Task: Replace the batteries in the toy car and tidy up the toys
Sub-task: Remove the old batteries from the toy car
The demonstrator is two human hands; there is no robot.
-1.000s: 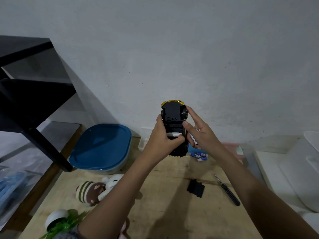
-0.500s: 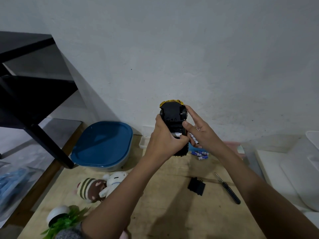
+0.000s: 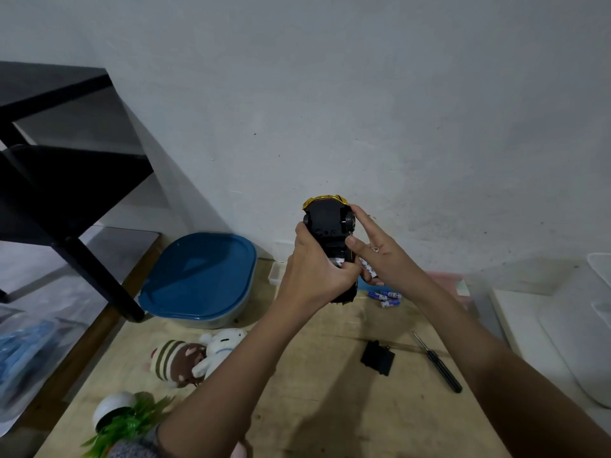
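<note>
A yellow toy car (image 3: 327, 223) is held upright above the wooden table, its black underside facing me. My left hand (image 3: 314, 269) wraps around its lower half, thumb pressing a white battery in the open compartment. My right hand (image 3: 377, 256) touches the car's right side with thumb and forefinger and keeps white batteries (image 3: 367, 269) tucked in its palm. Three blue batteries (image 3: 385, 298) lie on the table behind the car. The black battery cover (image 3: 377, 358) and a black screwdriver (image 3: 438, 366) lie to the right.
A blue-lidded box (image 3: 198, 279) stands at the back left beside a black shelf leg (image 3: 99, 279). Two plush toys (image 3: 195, 357) and a tipped toy plant in a white pot (image 3: 119, 411) lie at the left front. White bins (image 3: 562, 325) stand at the right.
My left thumb has pushed the white battery deeper into the compartment. The car and both hands stay in nearly the same place.
</note>
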